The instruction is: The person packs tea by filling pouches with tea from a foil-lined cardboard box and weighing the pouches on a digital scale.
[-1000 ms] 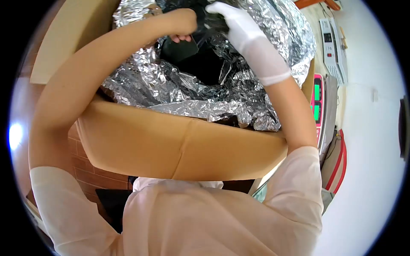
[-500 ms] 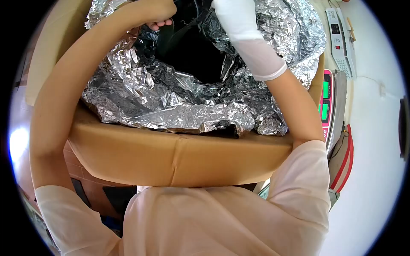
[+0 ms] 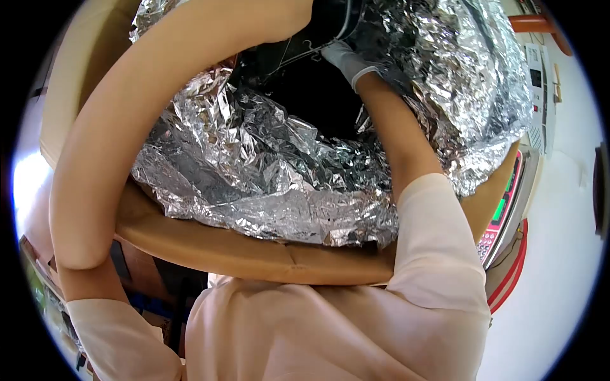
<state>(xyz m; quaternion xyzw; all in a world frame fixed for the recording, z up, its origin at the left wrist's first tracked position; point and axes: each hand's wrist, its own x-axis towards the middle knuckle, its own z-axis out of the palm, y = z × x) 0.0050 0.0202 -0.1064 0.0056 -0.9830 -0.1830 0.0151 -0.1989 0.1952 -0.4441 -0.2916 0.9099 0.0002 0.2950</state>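
Note:
My right hand (image 3: pixel 345 62), in a white glove, reaches into the dark opening of a foil-lined cardboard box. Its fingers meet the lower edge of a black container (image 3: pixel 329 19), beside a thin wire (image 3: pixel 293 60) with a bent hook. Much of that container lies beyond the top edge, so its full shape is hidden. At the top of the view is my bare left hand (image 3: pixel 297 18), near the container's other side; its fingers do not show. Crumpled silver foil (image 3: pixel 279 159) surrounds the opening, and its dark inside cannot be made out.
The cardboard box (image 3: pixel 254 254) stands right against my body. To the right are a pink-edged scale (image 3: pixel 502 209) with green displays and a white device (image 3: pixel 539 95). A reddish-brown bar (image 3: pixel 534 24) is at the upper right.
My right hand has moved down and into the opening. My left arm has shifted right along the top. The black container and its wire now show more, and the view has shifted.

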